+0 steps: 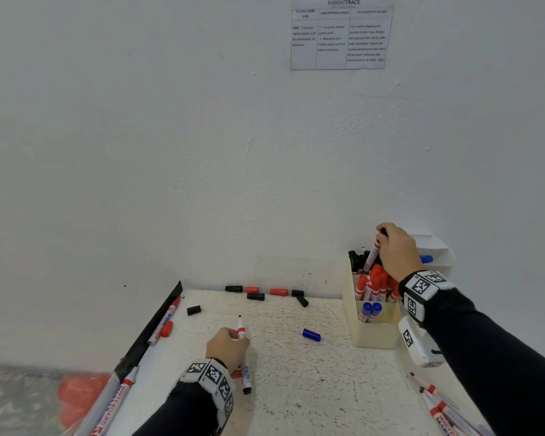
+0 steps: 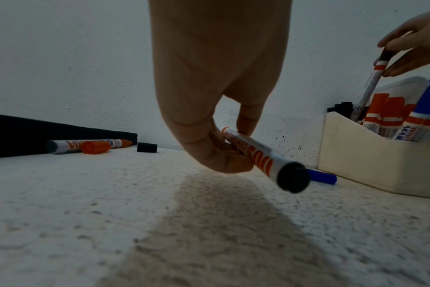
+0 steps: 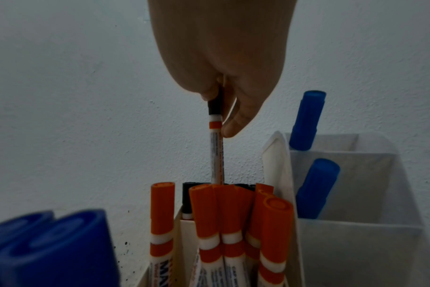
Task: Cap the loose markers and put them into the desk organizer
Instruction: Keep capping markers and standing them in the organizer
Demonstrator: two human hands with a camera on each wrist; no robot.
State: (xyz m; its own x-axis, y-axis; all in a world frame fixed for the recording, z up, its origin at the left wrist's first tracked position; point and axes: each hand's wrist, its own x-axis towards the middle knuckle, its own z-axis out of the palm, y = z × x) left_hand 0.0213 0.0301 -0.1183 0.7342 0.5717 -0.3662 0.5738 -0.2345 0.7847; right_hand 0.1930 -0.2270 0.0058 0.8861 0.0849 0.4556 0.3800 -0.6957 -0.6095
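My left hand [image 1: 239,336] grips an uncapped black-tipped marker [image 1: 243,354] over the middle of the table, tip pointing away; the left wrist view shows its fingers [image 2: 246,124] pinching the barrel [image 2: 265,161]. My right hand [image 1: 382,237] holds a black-capped marker [image 1: 372,256] by its cap, upright, with its lower end down among the markers in the rear compartment of the cream desk organizer [image 1: 375,336]. In the right wrist view that marker [image 3: 216,155] stands behind red-capped ones. Loose black caps [image 1: 255,297], red caps [image 1: 278,292] and a blue cap [image 1: 311,335] lie on the table.
A black strip [image 1: 158,322] edges the table's left side, with an uncapped red marker [image 1: 164,322] and a red cap [image 1: 166,329] against it. More markers lie at the bottom left [image 1: 117,401] and bottom right [image 1: 438,401]. A white bin [image 1: 434,247] with blue markers stands behind the organizer.
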